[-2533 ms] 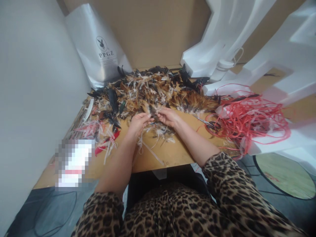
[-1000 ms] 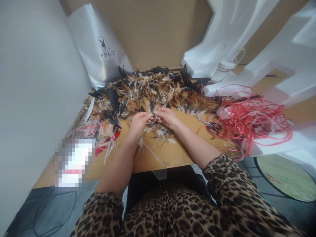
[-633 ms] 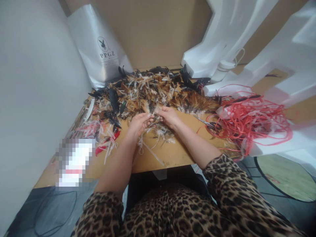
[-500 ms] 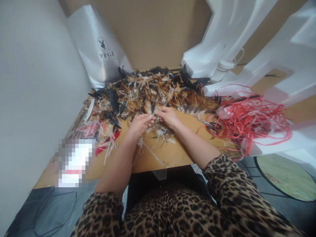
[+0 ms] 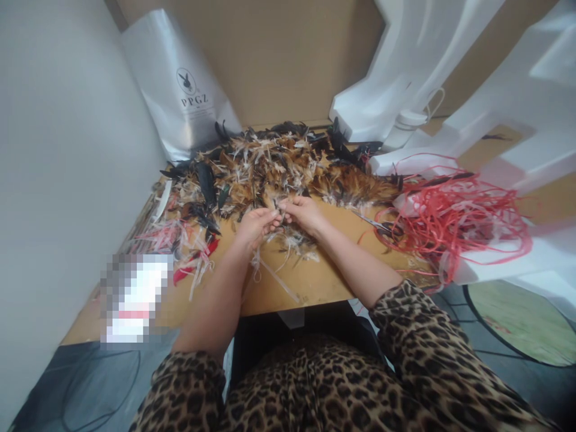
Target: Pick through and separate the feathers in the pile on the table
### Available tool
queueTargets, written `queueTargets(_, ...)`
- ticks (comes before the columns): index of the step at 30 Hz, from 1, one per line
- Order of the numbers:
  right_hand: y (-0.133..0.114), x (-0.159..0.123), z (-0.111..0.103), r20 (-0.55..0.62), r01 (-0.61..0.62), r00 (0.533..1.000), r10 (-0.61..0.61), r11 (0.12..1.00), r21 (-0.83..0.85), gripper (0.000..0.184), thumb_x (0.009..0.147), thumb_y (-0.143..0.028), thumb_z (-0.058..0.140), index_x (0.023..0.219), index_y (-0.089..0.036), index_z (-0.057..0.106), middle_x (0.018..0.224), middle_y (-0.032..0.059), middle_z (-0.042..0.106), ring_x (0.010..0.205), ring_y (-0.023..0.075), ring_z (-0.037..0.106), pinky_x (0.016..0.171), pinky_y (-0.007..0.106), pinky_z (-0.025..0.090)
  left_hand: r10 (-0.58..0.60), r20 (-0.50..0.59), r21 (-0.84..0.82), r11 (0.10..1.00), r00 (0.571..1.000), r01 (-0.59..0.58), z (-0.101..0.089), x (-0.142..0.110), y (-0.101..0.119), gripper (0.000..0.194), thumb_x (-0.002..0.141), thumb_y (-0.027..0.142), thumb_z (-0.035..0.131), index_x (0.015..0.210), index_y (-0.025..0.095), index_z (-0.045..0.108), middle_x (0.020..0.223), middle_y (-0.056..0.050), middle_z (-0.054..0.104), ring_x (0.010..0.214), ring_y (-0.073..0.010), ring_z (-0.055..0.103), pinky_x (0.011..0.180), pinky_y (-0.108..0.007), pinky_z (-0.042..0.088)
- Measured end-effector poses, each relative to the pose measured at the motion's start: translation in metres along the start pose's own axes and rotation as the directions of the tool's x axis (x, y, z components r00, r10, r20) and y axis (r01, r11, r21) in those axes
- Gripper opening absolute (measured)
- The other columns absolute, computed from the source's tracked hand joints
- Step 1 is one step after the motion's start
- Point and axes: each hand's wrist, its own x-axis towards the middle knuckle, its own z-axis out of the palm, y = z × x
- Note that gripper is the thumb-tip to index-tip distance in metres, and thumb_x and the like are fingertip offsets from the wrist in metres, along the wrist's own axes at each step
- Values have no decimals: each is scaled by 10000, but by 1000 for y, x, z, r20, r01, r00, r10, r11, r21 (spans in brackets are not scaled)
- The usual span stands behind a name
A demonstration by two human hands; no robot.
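My left hand (image 5: 260,224) and my right hand (image 5: 302,213) meet at the near edge of a heap of brown, black and white feathers (image 5: 265,157). Thumb and fingers of each are pinched together on a small feather (image 5: 278,204), its tip pointing away from me. The fingers hide its lower end. Below the hands, loose pale feather bits (image 5: 294,245) and a thin clear strip (image 5: 279,279) lie on the tabletop.
Scissors (image 5: 382,228) lie right of my hands, beside tangled red plastic string (image 5: 468,219). A silver bag (image 5: 180,90) stands back left. White foam shapes (image 5: 373,102) and a white bottle (image 5: 405,129) are back right. Black feathers (image 5: 206,183) edge the heap's left side.
My fingers have shifted slightly at the pinch, and the feather between them sits a little differently. The arms and everything around them look the same.
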Motion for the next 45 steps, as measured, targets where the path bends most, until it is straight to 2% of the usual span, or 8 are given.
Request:
queueTargets(6, -9, 2, -7, -32, -102, 993, 113, 961, 256, 140, 644, -122, 688, 775, -117, 640, 603, 9, 639, 561, 65, 596, 534, 140, 511, 21, -74, -145, 989, 997, -32, -4, 3, 3, 159, 603, 180, 717, 709, 98, 631, 713, -46, 666, 557, -46, 576, 477, -116, 425)
queueTargets(15, -7, 2, -8, -30, -75, 996, 84, 973, 220, 163, 658, -199, 699, 796, -124, 654, 707, 30, 671, 616, 87, 624, 505, 147, 510, 20, 5, -141, 990, 1000, -19, -4, 3, 2, 174, 589, 180, 725, 714, 90, 644, 716, -50, 666, 565, -49, 578, 502, -126, 437)
queueTargets(20, -5, 4, -13, -42, -40, 998, 43, 997, 68, 267, 619, -321, 722, 807, -140, 667, 798, 47, 680, 581, 79, 596, 434, 144, 447, 129, -59, 17, 992, 990, -128, -8, 6, 1, 215, 573, 254, 735, 700, 100, 655, 684, -45, 660, 549, -49, 563, 534, -151, 442)
queueTargets(23, -7, 1, -16, -39, -3, 999, -3, 991, -132, 289, 620, -375, 703, 760, -124, 667, 620, 21, 642, 458, 54, 506, 385, 145, 361, 170, -87, 162, 975, 982, -154, -9, 5, 4, 253, 552, 293, 740, 683, 96, 646, 614, -40, 644, 517, -67, 560, 524, -177, 440)
queueTargets(27, -11, -6, -19, 40, 30, 999, -15, 905, -424, 316, 637, -427, 663, 639, -112, 637, 437, -29, 521, 360, 33, 366, 355, 168, 256, 223, -81, 293, 937, 971, -191, -8, 3, 8, 271, 550, 315, 734, 667, 93, 632, 576, -40, 632, 492, -80, 553, 515, -198, 438)
queueTargets(31, -14, -8, -21, 107, 35, 994, 24, 854, -520, 339, 627, -446, 664, 570, -117, 601, 433, -29, 511, 365, 37, 381, 375, 180, 289, 238, -47, 349, 914, 970, -208, -8, 1, 8, 263, 577, 328, 714, 673, 99, 626, 564, -34, 628, 475, -82, 544, 510, -205, 435)
queueTargets(37, -14, -8, -16, 197, -39, 969, 147, 884, -466, 313, 592, -413, 701, 580, -112, 617, 443, -26, 530, 371, 36, 416, 379, 167, 321, 265, -3, 365, 898, 964, -246, -6, 0, 7, 242, 600, 318, 700, 682, 104, 624, 565, -25, 623, 479, -77, 540, 509, -198, 435)
queueTargets(45, -6, -6, -8, 188, -174, 956, 224, 952, -251, 327, 519, -374, 760, 539, -108, 570, 457, -13, 556, 348, 31, 416, 339, 156, 302, 276, -8, 319, 911, 961, -259, -2, 1, 6, 243, 576, 329, 715, 650, 121, 614, 544, -9, 608, 475, -79, 534, 508, -204, 443)
